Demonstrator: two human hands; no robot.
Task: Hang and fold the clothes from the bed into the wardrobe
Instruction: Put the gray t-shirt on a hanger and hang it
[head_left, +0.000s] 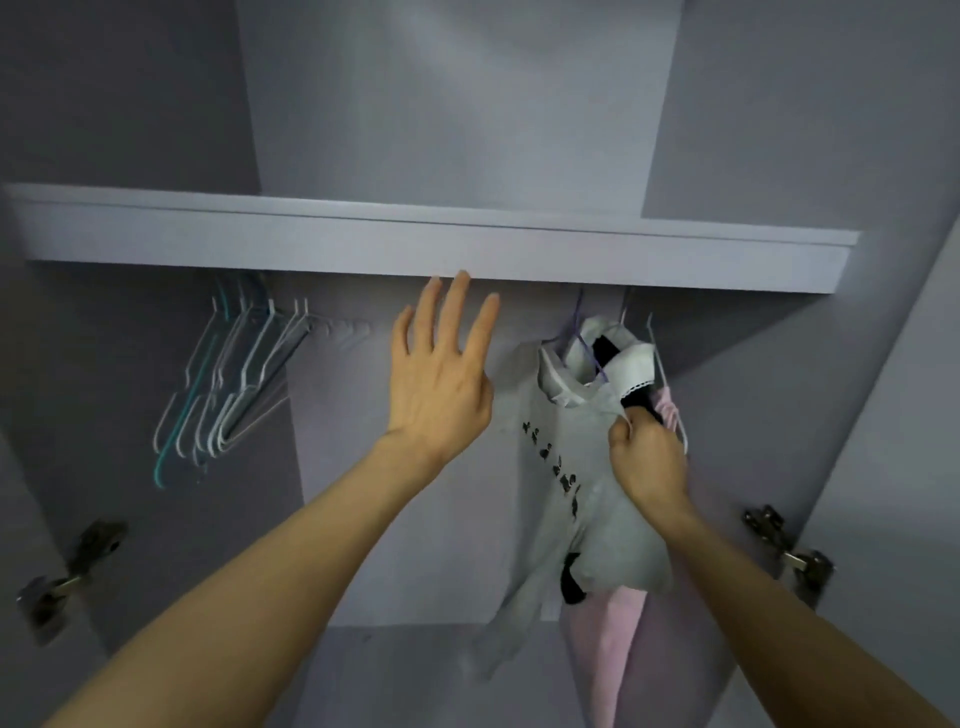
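— While the left hand (439, 374) is reaching up just below the wardrobe shelf (415, 244), what are its fingers doing?

— They are spreading straight and apart, holding nothing, with the tips sitting at the shelf's lower front edge; whether they are touching it, I cannot tell.

— And the right hand (647, 457)?

— It is curling closed, pinching the shoulder of the grey shirt (576, 467), which is hanging under the shelf toward its right end on a purple hanger (584, 345).

— Is anything hanging beside that shirt?

— A black garment with a white collar (636, 364) is showing right behind it, and a pink garment (605, 649) is trailing down below the shirt's hem, all under the right part of the shelf.

— What about the left part?

— A bunch of bare wire hangers (228, 379), white and teal, is dangling beneath the shelf's left end, well apart from the clothes.

— And the room around it?

— Pale lilac wardrobe panels are rising above and below the shelf, and metal door hinges are showing low down: one on the left side (72, 571) and one on the right (789, 545).
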